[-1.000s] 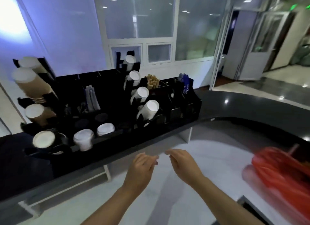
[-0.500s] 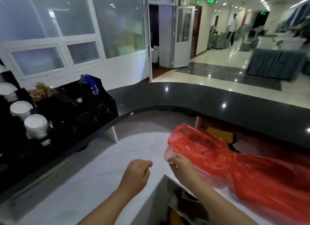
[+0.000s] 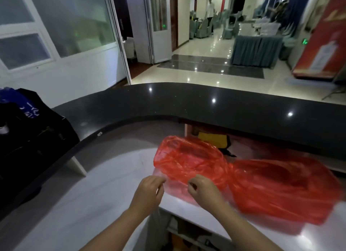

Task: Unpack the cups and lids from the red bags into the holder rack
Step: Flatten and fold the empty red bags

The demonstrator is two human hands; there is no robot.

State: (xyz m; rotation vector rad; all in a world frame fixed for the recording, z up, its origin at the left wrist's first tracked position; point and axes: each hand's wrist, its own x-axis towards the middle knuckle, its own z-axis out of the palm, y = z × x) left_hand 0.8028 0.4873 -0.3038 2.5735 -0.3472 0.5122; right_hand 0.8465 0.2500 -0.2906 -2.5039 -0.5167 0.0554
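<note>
- Two red bags (image 3: 243, 177) lying on the white lower worktop (image 3: 93, 204), under the curve of the dark raised counter (image 3: 187, 104): translucent red plastic, the nearer, left-hand bundle rumpled and puffed, the right-hand one smeared by motion blur.
- What is inside the bags not to be made out through the plastic.
- Left hand (image 3: 149, 191) poised above the worktop just left of the near edge of the left bundle, fingers (image 3: 159, 180) loosely curled, nothing held; a narrow gap seen between fingertips and plastic.
- Right hand (image 3: 204, 191) at the near lower edge of the same bundle, fingers (image 3: 192, 184) bent inward, thumb toward forefinger; touching or just short of the plastic, cannot tell which; no clear pinch on the film visible.
- Both hands close together, side by side, bags directly beyond and to the right of them.
- Black holder rack (image 3: 33, 138) at the far left on the dark counter, only its right end in view, well apart from the bags; a blue packet (image 3: 11, 99) with white marks sticking out of its top.
- Something yellow (image 3: 215, 140) tucked beneath the raised counter, just behind the left bundle.
- Open shelf space (image 3: 187, 234) below the worktop edge, beneath the forearms, contents dim.
</note>
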